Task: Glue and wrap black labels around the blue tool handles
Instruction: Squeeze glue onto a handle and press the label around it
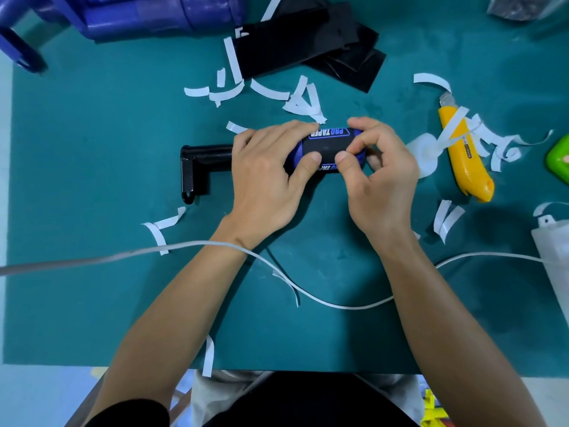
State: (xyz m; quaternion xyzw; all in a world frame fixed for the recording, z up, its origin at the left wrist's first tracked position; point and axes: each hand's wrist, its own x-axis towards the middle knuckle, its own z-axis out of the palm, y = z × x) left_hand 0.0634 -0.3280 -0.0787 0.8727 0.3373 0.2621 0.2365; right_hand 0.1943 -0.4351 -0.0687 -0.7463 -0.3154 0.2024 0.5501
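Observation:
A blue tool handle (355, 133) lies sideways at the middle of the green mat, its black metal head (197, 167) sticking out to the left. A black label (326, 151) is wrapped around the handle, with a "PRO TAPPER" print above it. My left hand (268, 177) grips the handle's left part, thumb pressing the label. My right hand (375, 174) grips the right end, thumb on the label beside the left thumb. A stack of black label sheets (308, 47) lies at the back.
White backing strips (295, 100) litter the green mat (92, 149). A yellow utility knife (462, 155) lies to the right, a green object (558, 157) at the right edge. A white cable (323, 302) crosses in front. Blue tools (138, 13) sit back left, a white container (554, 241) on the right.

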